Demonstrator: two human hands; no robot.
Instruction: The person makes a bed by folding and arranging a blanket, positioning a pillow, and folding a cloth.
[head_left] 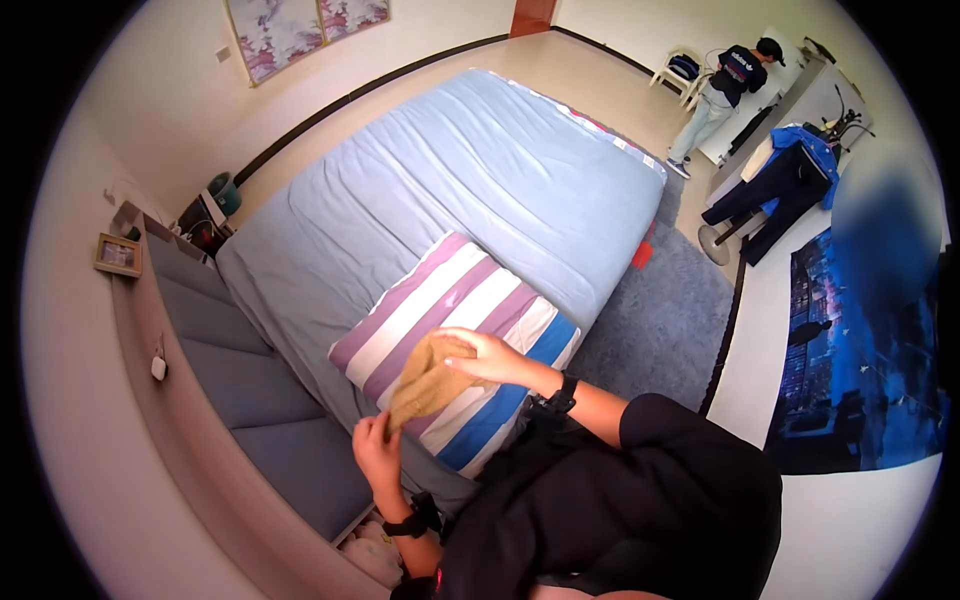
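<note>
A tan-brown cloth (425, 382) is held up over a striped pillow (460, 285), stretched between my two hands. Its exact kind cannot be made out. My left hand (378, 455) pinches the lower left end of the cloth, with the fingers closed on it. At the upper right end, my right hand (487, 358) grips the cloth between thumb and fingers; part of the fingers lies behind the fabric. The pillow has purple, white and blue stripes and lies at the near end of a bed (440, 170) with a light blue sheet.
A padded grey headboard (225, 350) runs along the left, with a photo frame (120, 256) on its ledge. A grey rug (660, 320) lies right of the bed. Clothes hang on a stand (785, 190). Another person (725, 95) stands at the far right beside a chair (680, 75).
</note>
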